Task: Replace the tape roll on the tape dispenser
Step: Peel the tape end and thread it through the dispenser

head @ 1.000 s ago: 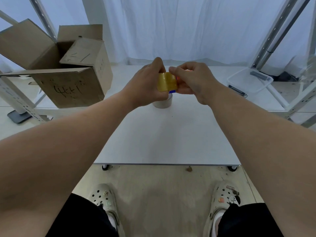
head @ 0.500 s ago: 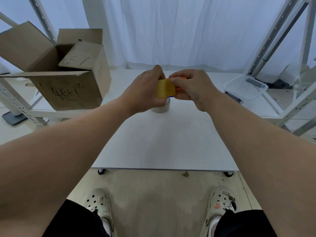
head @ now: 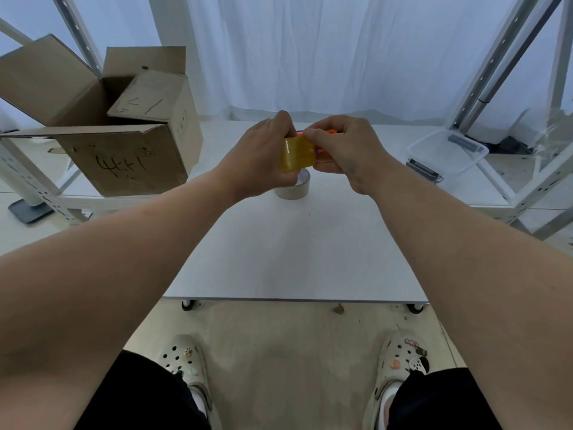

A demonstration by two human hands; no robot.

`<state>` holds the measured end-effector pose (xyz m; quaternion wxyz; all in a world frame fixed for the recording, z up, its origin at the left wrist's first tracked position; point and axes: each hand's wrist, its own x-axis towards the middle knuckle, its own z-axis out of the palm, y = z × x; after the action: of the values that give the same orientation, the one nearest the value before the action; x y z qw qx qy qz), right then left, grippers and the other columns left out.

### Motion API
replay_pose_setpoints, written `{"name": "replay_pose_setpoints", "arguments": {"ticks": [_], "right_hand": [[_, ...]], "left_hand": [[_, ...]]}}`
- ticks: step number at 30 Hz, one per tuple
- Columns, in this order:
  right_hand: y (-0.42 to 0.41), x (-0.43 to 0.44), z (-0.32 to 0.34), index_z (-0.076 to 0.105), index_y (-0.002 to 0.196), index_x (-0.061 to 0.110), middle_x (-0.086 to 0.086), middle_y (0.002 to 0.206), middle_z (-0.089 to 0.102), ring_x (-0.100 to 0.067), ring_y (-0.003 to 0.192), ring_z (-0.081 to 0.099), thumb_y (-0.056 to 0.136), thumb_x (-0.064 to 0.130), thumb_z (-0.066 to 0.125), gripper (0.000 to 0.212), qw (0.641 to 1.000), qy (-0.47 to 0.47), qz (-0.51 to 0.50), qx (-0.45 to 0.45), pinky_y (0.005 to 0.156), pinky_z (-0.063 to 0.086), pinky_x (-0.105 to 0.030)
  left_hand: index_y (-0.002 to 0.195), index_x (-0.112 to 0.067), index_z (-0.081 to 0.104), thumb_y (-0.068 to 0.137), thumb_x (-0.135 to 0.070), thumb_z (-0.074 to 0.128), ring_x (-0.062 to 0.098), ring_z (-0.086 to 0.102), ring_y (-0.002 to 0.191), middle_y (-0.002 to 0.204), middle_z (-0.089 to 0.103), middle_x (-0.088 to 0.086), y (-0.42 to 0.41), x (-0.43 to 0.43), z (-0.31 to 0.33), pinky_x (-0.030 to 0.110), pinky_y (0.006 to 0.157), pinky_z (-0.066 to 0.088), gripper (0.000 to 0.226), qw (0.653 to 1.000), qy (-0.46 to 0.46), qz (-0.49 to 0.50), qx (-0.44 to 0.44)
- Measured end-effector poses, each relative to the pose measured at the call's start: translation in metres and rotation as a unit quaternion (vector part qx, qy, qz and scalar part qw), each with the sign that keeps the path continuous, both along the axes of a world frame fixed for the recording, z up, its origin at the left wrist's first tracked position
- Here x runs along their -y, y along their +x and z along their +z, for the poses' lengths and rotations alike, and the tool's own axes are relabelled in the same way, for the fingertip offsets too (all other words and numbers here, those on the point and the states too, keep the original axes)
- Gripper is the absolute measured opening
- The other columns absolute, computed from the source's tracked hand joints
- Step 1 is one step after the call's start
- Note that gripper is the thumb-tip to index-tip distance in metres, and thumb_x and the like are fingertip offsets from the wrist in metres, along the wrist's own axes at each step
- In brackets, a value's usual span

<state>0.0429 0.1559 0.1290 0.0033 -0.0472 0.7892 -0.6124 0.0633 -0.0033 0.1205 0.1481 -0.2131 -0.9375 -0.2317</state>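
Above the far middle of the white table [head: 294, 252] both my hands hold one assembly. My left hand [head: 260, 159] grips a yellowish translucent tape roll [head: 297, 155] from the left. My right hand [head: 344, 147] closes around the orange and blue tape dispenser [head: 322, 156], which is mostly hidden by its fingers; its fingertips touch the roll's top edge. Whether the roll sits on the dispenser's hub is hidden. Directly below the hands a pale, nearly spent tape roll [head: 294, 189] lies flat on the table.
An open cardboard box [head: 124, 150] with handwriting stands on a low shelf at the left. A clear plastic bin [head: 449, 153] sits at the right beside a metal rack upright [head: 496, 66]. White curtains hang behind. My legs and shoes are below the table's near edge.
Both hands stay together on the roll and dispenser with small finger shifts; more of the yellow roll's face shows now. The camera has tilted slightly, and the pale roll on the table has not moved.
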Motion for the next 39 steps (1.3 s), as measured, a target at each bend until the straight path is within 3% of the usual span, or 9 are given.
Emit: {"name": "replay_pose_setpoints", "arguments": {"ticks": [5,12,15,19,25,29,33,36,39], "right_hand": [[-0.0022,-0.0024,-0.0029,0.069,0.096,0.015,-0.009,0.110,0.066,-0.025,0.101,0.066,0.087,0.020,0.066,0.011,1.000,0.005,0.007,0.010,0.072,0.061,-0.032],[-0.0049,0.0008,-0.0087,0.067,0.076,0.020,-0.015,0.108,0.065,-0.033,0.092,0.068,0.079,0.003,0.063,0.018,0.998,0.036,-0.039,-0.021,0.059,0.061,-0.032],[-0.0032,-0.0020,-0.0077,0.067,0.090,0.014,-0.016,0.108,0.067,-0.028,0.094,0.069,0.085,0.017,0.066,0.007,0.999,-0.032,-0.014,0.029,0.071,0.062,-0.034],[-0.0035,-0.0009,-0.0065,0.061,0.104,0.014,-0.006,0.108,0.061,-0.021,0.097,0.066,0.083,0.020,0.071,0.024,1.000,-0.007,0.012,0.024,0.067,0.060,-0.023],[-0.0033,0.0032,-0.0048,0.064,0.095,0.018,-0.007,0.106,0.061,-0.027,0.100,0.065,0.081,0.011,0.066,0.015,0.999,0.035,-0.015,-0.031,0.076,0.061,-0.039],[-0.0020,0.0019,-0.0105,0.061,0.073,0.023,-0.018,0.099,0.065,-0.033,0.089,0.068,0.078,-0.007,0.048,0.033,0.994,0.045,-0.068,-0.068,0.065,0.062,-0.042],[-0.0005,0.0002,-0.0064,0.067,0.097,0.016,-0.007,0.106,0.066,-0.021,0.093,0.068,0.086,0.017,0.065,0.012,1.000,-0.007,-0.015,-0.024,0.065,0.060,-0.023],[-0.0005,0.0022,-0.0051,0.063,0.110,0.016,0.002,0.101,0.062,-0.014,0.092,0.065,0.082,0.030,0.072,0.032,0.999,0.020,-0.005,-0.049,0.067,0.058,-0.020],[0.0012,0.0017,-0.0066,0.062,0.110,0.017,0.000,0.103,0.061,-0.018,0.098,0.064,0.084,0.025,0.070,0.028,0.999,0.021,-0.005,-0.047,0.071,0.058,-0.021]], "left_hand": [[0.103,-0.010,0.043,0.068,-0.031,0.079,0.019,0.044,0.084,0.094,0.048,-0.001,-0.0020,0.0015,-0.0003,0.015,0.058,0.032,0.055,1.000,-0.006,-0.007,0.014],[0.105,-0.008,0.045,0.070,-0.029,0.076,0.017,0.043,0.084,0.093,0.047,-0.003,-0.0035,-0.0020,-0.0010,0.023,0.062,0.028,0.051,0.999,-0.026,-0.020,0.011],[0.103,-0.009,0.044,0.068,-0.029,0.077,0.019,0.045,0.083,0.092,0.049,-0.001,-0.0051,-0.0008,0.0001,0.017,0.058,0.033,0.052,1.000,0.005,-0.012,0.026],[0.104,-0.008,0.043,0.067,-0.028,0.079,0.021,0.047,0.083,0.092,0.050,0.000,-0.0064,0.0005,0.0023,0.020,0.060,0.038,0.056,0.999,0.023,0.001,0.033],[0.109,-0.008,0.043,0.065,-0.029,0.081,0.022,0.049,0.086,0.098,0.052,0.004,-0.0035,0.0004,0.0035,0.030,0.066,0.045,0.061,0.999,0.024,0.010,0.026],[0.106,-0.009,0.044,0.066,-0.030,0.080,0.019,0.045,0.084,0.095,0.051,0.001,-0.0020,-0.0029,0.0039,0.018,0.059,0.036,0.058,1.000,-0.003,-0.013,0.013],[0.107,-0.009,0.042,0.066,-0.028,0.081,0.021,0.049,0.085,0.097,0.052,0.004,-0.0040,0.0001,0.0051,0.029,0.063,0.044,0.060,0.999,0.037,0.006,0.029],[0.109,-0.008,0.042,0.067,-0.024,0.080,0.024,0.052,0.088,0.099,0.054,0.007,-0.0066,0.0014,0.0059,0.031,0.063,0.047,0.059,0.999,0.037,0.009,0.019],[0.109,-0.008,0.041,0.067,-0.023,0.079,0.024,0.052,0.087,0.098,0.053,0.006,-0.0076,0.0006,0.0041,0.029,0.063,0.047,0.059,0.999,0.040,0.010,0.027]]}}
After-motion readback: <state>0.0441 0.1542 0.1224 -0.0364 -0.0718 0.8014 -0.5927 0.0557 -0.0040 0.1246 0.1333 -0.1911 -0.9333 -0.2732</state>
